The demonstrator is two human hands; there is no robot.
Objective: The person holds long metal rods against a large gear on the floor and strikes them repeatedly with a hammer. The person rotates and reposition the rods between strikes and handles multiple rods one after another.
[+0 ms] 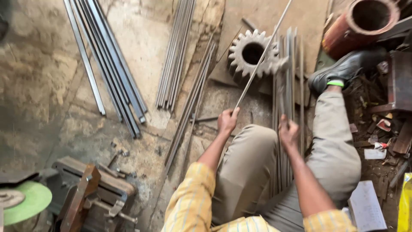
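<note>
Left grip (227, 120) closed on thin grey steel rod (262, 56) angled over rusty toothed gear (251, 53), right grip (288, 132) closed on flat grey steel strips (286, 86) bundled between legs on floor; best keep rod end steady, strips aligned.

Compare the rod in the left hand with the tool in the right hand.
The thin rod is long and slender, running diagonally up past the gear and out of frame; the hammer-like tool is shorter, with a blurred head. The left hand grips the rod at its lower end; the right hand holds the tool upright over the flat bars. Both look like grey metal.
</note>
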